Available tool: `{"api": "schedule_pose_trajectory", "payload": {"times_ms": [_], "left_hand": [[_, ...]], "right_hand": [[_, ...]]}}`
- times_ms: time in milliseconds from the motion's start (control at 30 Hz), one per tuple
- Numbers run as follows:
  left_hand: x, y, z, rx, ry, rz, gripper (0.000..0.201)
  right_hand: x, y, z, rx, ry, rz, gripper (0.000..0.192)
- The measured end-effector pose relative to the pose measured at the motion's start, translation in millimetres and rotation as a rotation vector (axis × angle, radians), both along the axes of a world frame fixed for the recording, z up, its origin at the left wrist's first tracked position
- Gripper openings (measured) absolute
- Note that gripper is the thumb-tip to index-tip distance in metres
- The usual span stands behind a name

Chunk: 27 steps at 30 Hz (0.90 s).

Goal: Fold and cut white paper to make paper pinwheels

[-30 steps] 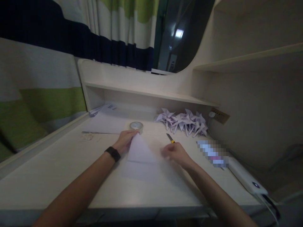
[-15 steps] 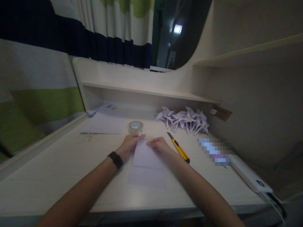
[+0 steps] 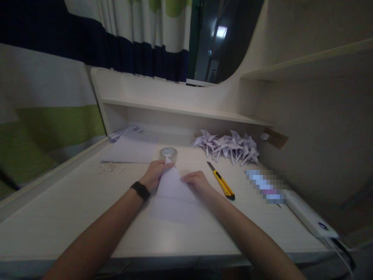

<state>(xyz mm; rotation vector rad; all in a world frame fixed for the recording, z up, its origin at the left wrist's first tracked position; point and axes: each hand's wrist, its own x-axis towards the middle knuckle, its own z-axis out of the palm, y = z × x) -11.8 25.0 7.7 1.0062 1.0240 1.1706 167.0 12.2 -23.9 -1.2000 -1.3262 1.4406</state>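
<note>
Sheet of white paper point(image 3: 174, 194) lies flat on the table point(image 3: 72, 206), upper part folded to a point that aims away from the person. Left hand point(image 3: 154, 174) rests on the left slope of the fold, fingers pressed down near the tip; right hand point(image 3: 196, 181) presses the right slope. Each grip is flat on the sheet, fingers bent, nothing enclosed. Black wristband point(image 3: 140, 190) on the left wrist.

Just beyond the left grip, touching distance from the paper tip: roll of clear tape point(image 3: 168, 154). Just right of the right grip: yellow utility knife point(image 3: 221, 182), blade end pointing away. Further right: a blurred-out object, then a white power strip point(image 3: 309, 217) at the table edge. Beyond and right of the grips, against the back: pile of folded paper pinwheels point(image 3: 227, 146). Beyond and left: loose sheets point(image 3: 131, 149).

Table pale wood-grain, dim light. Low shelf point(image 3: 180, 111) spans the back; taller shelf unit on the right wall. Striped curtain point(image 3: 52, 89), white, navy and green, hangs at left and behind.
</note>
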Motion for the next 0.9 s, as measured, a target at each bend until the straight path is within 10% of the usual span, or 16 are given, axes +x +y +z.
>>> {"api": "schedule_pose_trajectory", "payload": {"times_ms": [267, 500, 667, 900], "left_hand": [[-15.7, 2.2, 9.5, 0.014, -0.009, 0.080, 0.020], [-10.8, 9.0, 0.0, 0.019, -0.073, 0.040, 0.022], [1.0, 10.0, -7.8, 0.027, -0.088, 0.025, 0.027], [15.3, 7.3, -16.0, 0.144, -0.094, -0.034, 0.033]], "right_hand": [[8.9, -30.8, 11.0, -0.046, -0.044, -0.022, 0.010], [71.2, -53.3, 28.0, -0.013, -0.220, 0.096, 0.015], [81.7, -27.5, 45.3, 0.239, -0.375, -0.044, 0.028], [31.8, 21.8, 41.1, 0.350, -0.536, 0.166, 0.036]]}}
